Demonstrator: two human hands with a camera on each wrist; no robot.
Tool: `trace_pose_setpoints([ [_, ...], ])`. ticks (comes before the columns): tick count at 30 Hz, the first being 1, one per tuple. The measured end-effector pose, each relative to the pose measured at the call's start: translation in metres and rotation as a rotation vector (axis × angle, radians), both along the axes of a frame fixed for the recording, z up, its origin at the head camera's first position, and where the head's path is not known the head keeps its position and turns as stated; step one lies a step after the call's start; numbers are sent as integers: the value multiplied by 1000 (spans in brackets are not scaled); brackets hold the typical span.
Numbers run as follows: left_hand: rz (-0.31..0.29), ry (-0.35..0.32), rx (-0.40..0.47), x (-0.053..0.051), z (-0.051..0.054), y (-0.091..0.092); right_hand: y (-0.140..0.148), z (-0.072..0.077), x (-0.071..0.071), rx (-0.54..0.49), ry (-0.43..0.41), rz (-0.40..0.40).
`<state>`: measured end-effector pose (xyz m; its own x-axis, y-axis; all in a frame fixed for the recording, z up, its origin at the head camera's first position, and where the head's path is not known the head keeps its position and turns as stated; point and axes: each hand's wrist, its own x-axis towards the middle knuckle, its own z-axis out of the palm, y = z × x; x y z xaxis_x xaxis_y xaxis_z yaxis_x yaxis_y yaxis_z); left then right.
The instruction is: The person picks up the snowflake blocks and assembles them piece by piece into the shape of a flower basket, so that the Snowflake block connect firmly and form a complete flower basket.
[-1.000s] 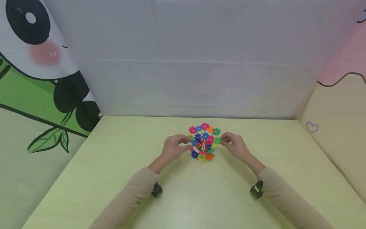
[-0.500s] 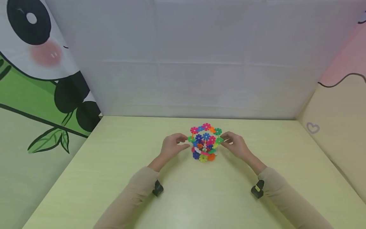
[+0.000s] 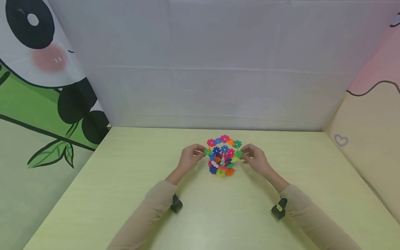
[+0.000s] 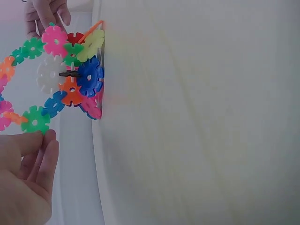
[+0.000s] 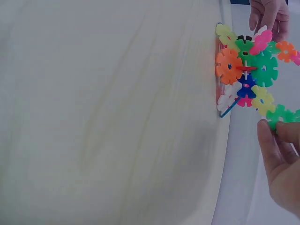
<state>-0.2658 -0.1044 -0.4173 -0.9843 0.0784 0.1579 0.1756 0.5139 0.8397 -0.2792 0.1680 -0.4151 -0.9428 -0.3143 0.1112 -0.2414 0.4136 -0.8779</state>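
A basket-like build of interlocking flower-shaped plastic discs (image 3: 224, 149) in many colours stands on the table, with an arch of discs over it. At its left side, my left hand (image 3: 189, 158) pinches a green disc (image 4: 35, 119) between thumb and fingertips. On the opposite side, my right hand (image 3: 255, 159) pinches another green disc (image 5: 280, 116) at the arch's foot. Both wrist views show the build's lower discs, including a blue disc (image 4: 90, 76) and an orange disc (image 5: 228, 65), close to the table surface. Part of the arch runs out of each wrist view.
The pale wooden table (image 3: 218, 218) stretches out on all sides of the build. A light grey wall (image 3: 200, 69) rises behind its far edge. Printed panels border it, with a cartoon panel (image 3: 47, 104) at left and a beige-pink panel (image 3: 372, 121) at right.
My left thumb and fingers, parted beside the build half a second ago, have come together on the green disc. My right hand has barely moved, and the build stays about where it was.
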Motion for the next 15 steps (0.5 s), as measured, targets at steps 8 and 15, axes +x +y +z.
trace_pose_setpoints([
  [8, 72, 0, 53, -12, 1, 2, -12, 3, -14, -5, 2, -52],
  [15, 121, -15, 83, -19, 3, 9, -16, -1, -31, -21, -34, -120],
])
